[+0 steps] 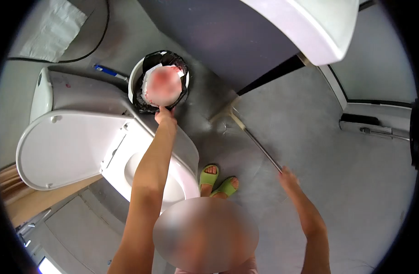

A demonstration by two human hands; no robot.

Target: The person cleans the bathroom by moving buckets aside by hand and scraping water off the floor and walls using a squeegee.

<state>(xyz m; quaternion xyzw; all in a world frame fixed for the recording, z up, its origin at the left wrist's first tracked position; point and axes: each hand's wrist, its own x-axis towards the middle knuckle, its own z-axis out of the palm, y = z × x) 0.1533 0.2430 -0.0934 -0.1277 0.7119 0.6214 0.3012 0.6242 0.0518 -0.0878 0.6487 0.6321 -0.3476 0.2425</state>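
Note:
My left hand grips the near rim of a white waste bin lined with a black bag. Inside the bin lies white paper, partly hidden by a reddish blur. On the right, my right hand is closed around the end of a long metal handle. The handle slants up to a pale tool head, which rests on the grey floor near the corner of the dark cabinet.
An open white toilet with its lid raised stands at the left. A blue-handled brush lies behind the bin. The dark cabinet and a white basin are above. Green slippers are on my feet.

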